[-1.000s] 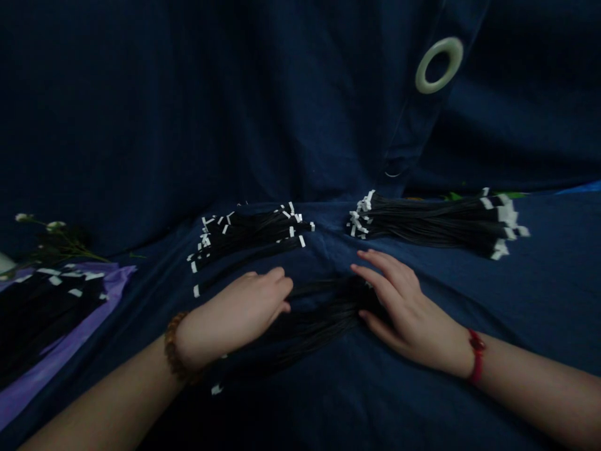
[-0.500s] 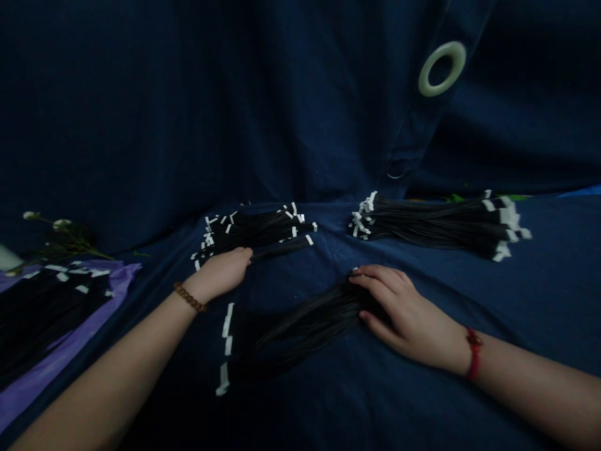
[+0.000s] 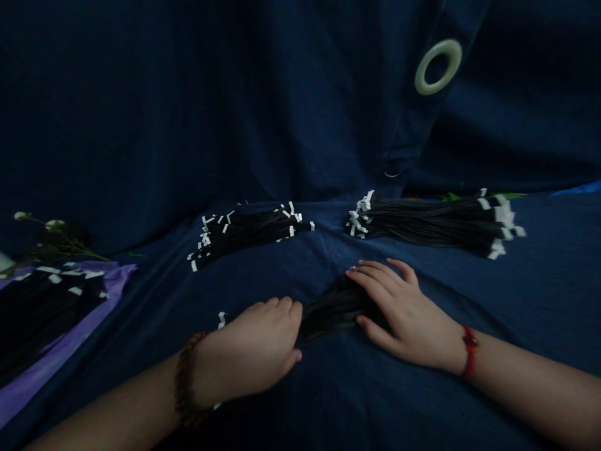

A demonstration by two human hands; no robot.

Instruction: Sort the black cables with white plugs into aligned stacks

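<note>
A bundle of black strands (image 3: 331, 313) with white end tags lies low in the middle on dark blue cloth. My left hand (image 3: 253, 347) is over its left part, fingers curled round the strands, hiding most of the tags there. Over the bundle's right end rests my right hand (image 3: 399, 310), its fingers spread and its palm down. Behind my left hand lies a black tagged bundle (image 3: 248, 232). A thicker tagged bundle (image 3: 427, 222) sits behind my right hand.
At the far left, more black tagged strands (image 3: 47, 313) lie on purple wrapping (image 3: 70, 347), with white flowers (image 3: 54, 224) behind. A pale ring (image 3: 438, 67) is on the dark blue curtain (image 3: 263, 100) at the back.
My left hand has come from the back left bundle down and right onto the middle bundle. A strand that lay by it at the back is no longer seen there. My right hand's fingers have spread slightly.
</note>
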